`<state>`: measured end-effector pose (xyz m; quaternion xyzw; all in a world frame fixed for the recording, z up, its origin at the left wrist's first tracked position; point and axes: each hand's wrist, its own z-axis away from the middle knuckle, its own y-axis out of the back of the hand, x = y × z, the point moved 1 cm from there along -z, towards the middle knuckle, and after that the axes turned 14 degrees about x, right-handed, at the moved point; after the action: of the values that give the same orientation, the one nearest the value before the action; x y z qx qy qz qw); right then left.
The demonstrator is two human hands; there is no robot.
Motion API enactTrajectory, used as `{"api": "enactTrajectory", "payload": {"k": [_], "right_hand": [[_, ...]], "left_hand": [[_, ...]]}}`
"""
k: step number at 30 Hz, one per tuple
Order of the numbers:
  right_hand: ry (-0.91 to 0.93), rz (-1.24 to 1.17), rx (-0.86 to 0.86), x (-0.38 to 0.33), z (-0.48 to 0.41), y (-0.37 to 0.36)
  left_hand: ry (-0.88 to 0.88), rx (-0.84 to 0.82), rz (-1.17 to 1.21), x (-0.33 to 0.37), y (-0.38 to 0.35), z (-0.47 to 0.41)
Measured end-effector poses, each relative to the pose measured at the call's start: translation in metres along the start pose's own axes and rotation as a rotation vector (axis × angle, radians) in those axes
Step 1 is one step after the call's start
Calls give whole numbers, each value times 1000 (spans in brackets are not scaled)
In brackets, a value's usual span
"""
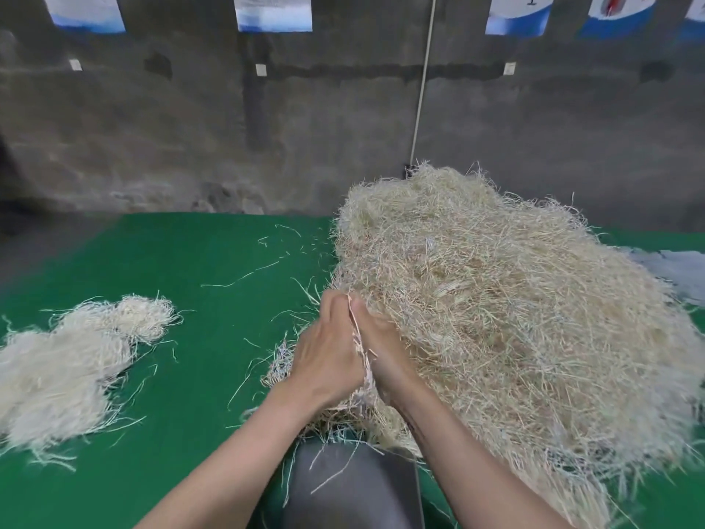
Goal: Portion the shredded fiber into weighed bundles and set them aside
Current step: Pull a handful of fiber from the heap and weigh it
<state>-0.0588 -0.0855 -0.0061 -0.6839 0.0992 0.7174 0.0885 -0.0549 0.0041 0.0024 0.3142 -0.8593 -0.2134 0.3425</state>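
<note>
Gripped between left hand (328,360) and right hand (381,349) — a fiber tuft (360,353).

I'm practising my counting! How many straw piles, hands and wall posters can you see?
Piles: 2, big pile and small pile
Hands: 2, left hand and right hand
Posters: 5
Total: 9
</note>
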Motion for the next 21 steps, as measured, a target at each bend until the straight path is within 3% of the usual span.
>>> {"api": "enactTrajectory", "payload": {"k": [3, 6, 8, 10, 12, 13, 15, 16, 18, 20, 21], "right_hand": [[-137, -50, 65, 4, 7, -3], [-62, 54, 212, -12, 1, 4], [-44, 34, 302, -24, -6, 17], [-56, -34, 425, -31, -15, 39], [-86, -132, 452, -38, -17, 50], [-109, -171, 421, -40, -17, 49], [-106, -180, 372, -37, -12, 36], [-45, -148, 383, -30, -10, 28], [242, 138, 456, -12, -4, 18], [519, 488, 453, 9, 8, 15], [607, 607, 379, 21, 17, 12]], "left_hand": [[-21, -53, -14, -4, 2, -3], [93, -217, 209, -2, 9, -22], [329, -359, 718, -2, 22, -30], [598, -110, 1125, -11, 29, -31], [764, 158, 989, -20, 25, -19], [876, 143, 935, -21, 17, -10], [1198, -145, 1091, -15, 1, 10], [1321, -283, 1230, -10, -6, 19], [1414, -435, 1441, 1, -15, 35], [1415, -443, 1549, 3, -22, 38], [1427, -359, 1594, 0, -22, 36]]}}
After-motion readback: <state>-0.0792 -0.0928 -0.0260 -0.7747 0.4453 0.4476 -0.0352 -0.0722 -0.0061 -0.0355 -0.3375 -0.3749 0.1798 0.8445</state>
